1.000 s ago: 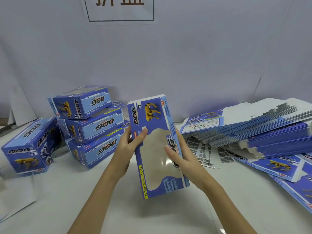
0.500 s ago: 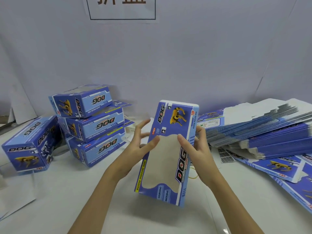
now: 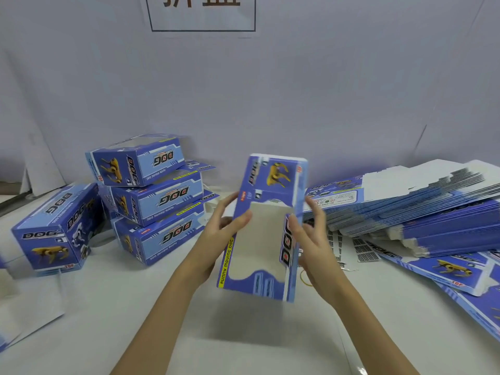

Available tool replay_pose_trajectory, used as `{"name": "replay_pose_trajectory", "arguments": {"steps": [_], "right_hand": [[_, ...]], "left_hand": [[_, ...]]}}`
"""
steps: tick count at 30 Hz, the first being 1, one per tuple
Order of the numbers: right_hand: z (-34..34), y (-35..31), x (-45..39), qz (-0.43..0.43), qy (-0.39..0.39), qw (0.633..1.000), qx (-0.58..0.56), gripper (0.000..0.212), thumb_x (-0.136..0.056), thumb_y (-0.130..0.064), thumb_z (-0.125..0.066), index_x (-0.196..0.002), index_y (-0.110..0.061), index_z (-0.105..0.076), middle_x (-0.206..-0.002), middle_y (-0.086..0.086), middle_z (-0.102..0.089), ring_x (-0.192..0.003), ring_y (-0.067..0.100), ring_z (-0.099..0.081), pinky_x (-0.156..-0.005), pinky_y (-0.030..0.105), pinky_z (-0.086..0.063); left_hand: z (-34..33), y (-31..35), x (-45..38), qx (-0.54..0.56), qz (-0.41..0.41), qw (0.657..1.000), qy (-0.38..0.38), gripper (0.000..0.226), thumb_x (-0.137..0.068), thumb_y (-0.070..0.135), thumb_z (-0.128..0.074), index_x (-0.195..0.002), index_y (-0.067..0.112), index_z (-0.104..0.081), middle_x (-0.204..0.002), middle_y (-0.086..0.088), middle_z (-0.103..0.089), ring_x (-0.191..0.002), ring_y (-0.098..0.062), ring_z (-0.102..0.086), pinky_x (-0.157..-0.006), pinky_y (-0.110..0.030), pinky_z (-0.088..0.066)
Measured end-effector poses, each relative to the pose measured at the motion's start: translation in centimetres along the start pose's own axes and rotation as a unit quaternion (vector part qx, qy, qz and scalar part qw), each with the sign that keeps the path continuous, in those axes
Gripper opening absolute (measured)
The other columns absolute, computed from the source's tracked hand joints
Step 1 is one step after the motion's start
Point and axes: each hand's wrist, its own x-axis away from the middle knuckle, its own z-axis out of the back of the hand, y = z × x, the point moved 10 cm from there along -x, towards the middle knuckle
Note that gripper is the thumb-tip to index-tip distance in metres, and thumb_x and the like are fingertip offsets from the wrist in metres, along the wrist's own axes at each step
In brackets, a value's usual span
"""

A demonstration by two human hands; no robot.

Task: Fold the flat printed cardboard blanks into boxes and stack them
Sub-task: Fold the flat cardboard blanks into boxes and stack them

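I hold a blue printed box blank (image 3: 266, 228) upright above the white table, its window panel facing me and a yellow dog at its top. My left hand (image 3: 219, 236) grips its left edge, thumb on the front and fingers behind. My right hand (image 3: 311, 239) holds the right edge with the thumb on the front by the "DOG" lettering. The blank looks partly opened into a sleeve. A stack of three folded boxes (image 3: 154, 198) stands at the left. A pile of flat blanks (image 3: 422, 207) lies at the right.
A single folded box (image 3: 54, 228) stands at the far left. More flat blanks (image 3: 454, 269) spread along the right front edge. A yellow rubber band (image 3: 304, 277) lies on the table (image 3: 135, 307) behind my right hand. A white wall with a framed sign (image 3: 203, 12) backs the table.
The blank has turned more upright and square to me, and its sides have spread from flat toward a sleeve. Both hands shifted along its edges and stayed on it.
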Motion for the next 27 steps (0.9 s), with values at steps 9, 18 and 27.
{"name": "replay_pose_trajectory", "arguments": {"steps": [9,18,27], "right_hand": [[-1.3,1.7,0.3,-0.042,-0.032,0.997,0.064,0.074,-0.084,-0.062,-0.074,-0.147,-0.059,-0.035,-0.130,0.006,-0.068,-0.105,0.024,-0.077,-0.084,0.050,-0.065],[-1.7,-1.5,-0.5,0.050,0.126,0.977,-0.166,0.065,-0.078,-0.063,-0.071,-0.129,-0.028,-0.050,-0.101,-0.008,-0.080,-0.097,0.022,-0.079,-0.075,0.036,-0.066],[-21.7,-11.0,-6.4,0.072,-0.198,0.969,0.128,0.057,-0.103,-0.043,-0.064,-0.156,-0.030,-0.048,-0.141,0.000,-0.065,-0.132,0.018,-0.062,-0.113,0.043,-0.051]], "left_hand": [[0.8,-1.2,-0.9,0.019,0.004,0.998,0.052,0.060,-0.088,0.053,-0.078,-0.138,0.062,-0.046,-0.118,0.003,-0.077,-0.105,-0.027,-0.076,-0.092,-0.052,-0.061],[3.7,-3.4,0.2,0.084,0.108,0.979,0.150,0.068,-0.101,0.072,-0.032,-0.128,0.018,-0.063,-0.117,-0.015,-0.075,-0.092,-0.035,-0.077,-0.074,-0.044,-0.064],[3.0,-4.5,0.2,0.041,0.140,0.981,0.130,0.070,-0.109,0.059,-0.032,-0.080,0.016,-0.080,-0.082,-0.005,-0.078,-0.066,-0.025,-0.072,-0.069,-0.037,-0.060]]}}
